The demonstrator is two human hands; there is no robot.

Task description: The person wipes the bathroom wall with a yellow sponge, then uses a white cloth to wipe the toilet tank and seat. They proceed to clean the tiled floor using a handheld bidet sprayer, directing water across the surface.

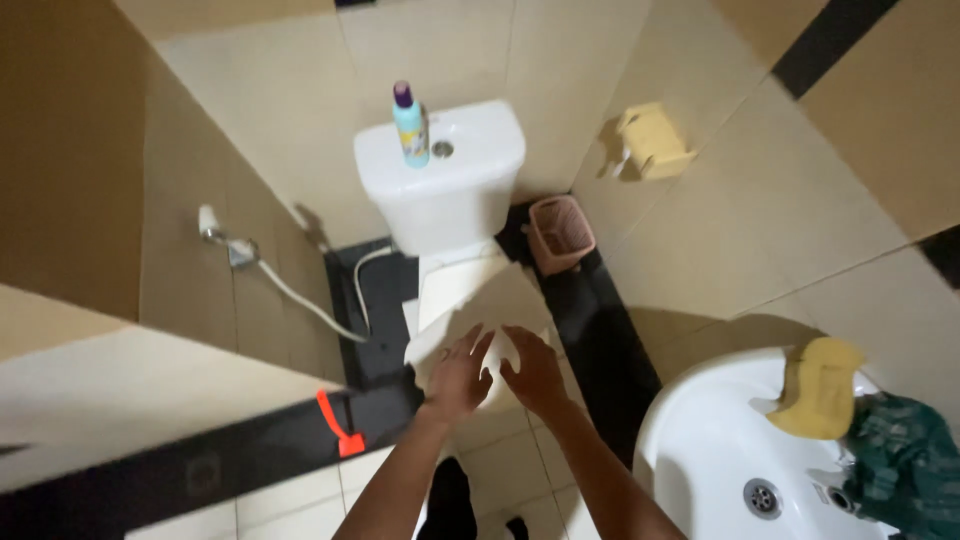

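Both my hands reach down to a white toilet (455, 290) with its lid closed. My left hand (458, 372) and my right hand (533, 370) lie side by side on a white sheet of paper or cloth (478, 305) spread over the lid, fingers apart and pressing on it. On the toilet's white tank (470, 175) stands a light blue bottle with a purple cap (410, 125), next to the round flush button.
A pink basket (562, 233) stands on the floor right of the toilet. A spray hose (235, 250) hangs on the left wall. A yellow paper holder (650, 140) sits on the right wall. A white washbasin (700, 450) at lower right carries a yellow cloth (820, 388) and a green cloth (905, 460).
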